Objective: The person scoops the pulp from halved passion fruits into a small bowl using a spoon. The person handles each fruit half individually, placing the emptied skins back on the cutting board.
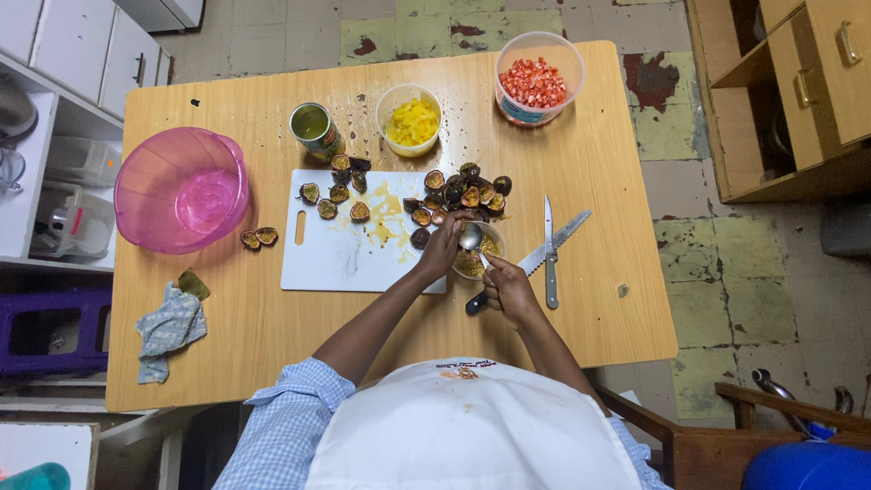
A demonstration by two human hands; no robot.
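— Where is the spoon [470, 238]?
— In the right hand [510, 289], clasped, over the cup [478, 258] by the board [345, 259].
— The left hand [442, 249]?
— Gripping a fruit half (mostly hidden) beside the cup.

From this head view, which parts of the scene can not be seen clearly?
- Left hand: what it holds over the small bowl is covered by its own fingers.
- Spoon: handle hidden in the right hand.
- Black handle: the right hand hides where it joins the serrated blade.
- Tin: contents too small to tell.
- Blue tub: cut off by the bottom edge.
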